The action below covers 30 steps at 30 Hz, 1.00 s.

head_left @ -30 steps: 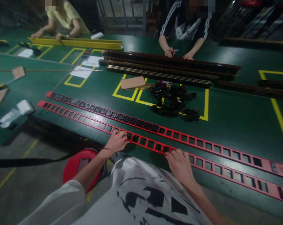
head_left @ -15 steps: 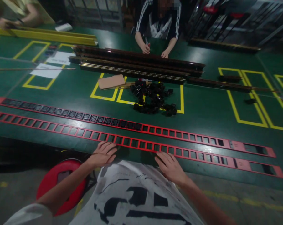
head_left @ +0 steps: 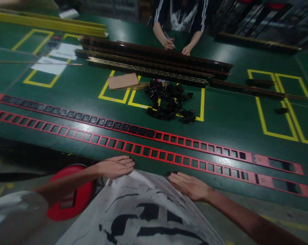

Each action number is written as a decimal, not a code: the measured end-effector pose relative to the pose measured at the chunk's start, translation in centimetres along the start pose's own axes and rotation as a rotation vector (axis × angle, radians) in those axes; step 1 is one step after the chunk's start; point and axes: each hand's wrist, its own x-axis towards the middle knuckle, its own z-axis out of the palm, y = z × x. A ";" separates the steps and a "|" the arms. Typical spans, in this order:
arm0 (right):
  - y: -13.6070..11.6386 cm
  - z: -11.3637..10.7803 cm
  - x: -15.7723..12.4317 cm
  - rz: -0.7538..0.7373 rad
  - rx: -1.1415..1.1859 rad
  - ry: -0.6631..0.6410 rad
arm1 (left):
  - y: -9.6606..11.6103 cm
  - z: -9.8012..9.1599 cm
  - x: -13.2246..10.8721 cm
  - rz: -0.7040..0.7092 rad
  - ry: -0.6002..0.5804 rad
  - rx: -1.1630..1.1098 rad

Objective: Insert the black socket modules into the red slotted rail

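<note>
My left hand [head_left: 117, 166] lies flat at the table's near edge, fingers stretched out and pointing inward, holding nothing. On the other side, my right hand [head_left: 189, 185] rests likewise, palm down with its fingers extended. Just beyond both hands runs a long red strip [head_left: 263, 180] with a row of open square holes, which neither hand touches. Parallel behind it is a second red strip [head_left: 261, 159]. Black socket modules [head_left: 102, 121] fill its left half, while square holes show along its right.
Black parts [head_left: 166, 95] lie in a pile mid-table by a cardboard piece [head_left: 123, 81]. Dark long rails [head_left: 154, 61] stretch behind them. Across the table, a person's hand [head_left: 168, 43] holds a pen-like object. A red stool [head_left: 67, 204] stands at lower left.
Both my hands have drawn back from the near red strip toward my body and turned their fingers inward. The view has shifted slightly. The strips appear unmoved on the table.
</note>
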 end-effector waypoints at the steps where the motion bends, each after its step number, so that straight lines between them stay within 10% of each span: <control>1: 0.2 0.0 -0.2 -0.004 0.018 -0.009 | -0.4 -0.3 -0.1 0.020 -0.014 -0.014; 30: 2.1 1.1 -0.5 -0.072 -0.215 0.134 | -3.8 -1.5 1.4 0.002 -0.145 -0.473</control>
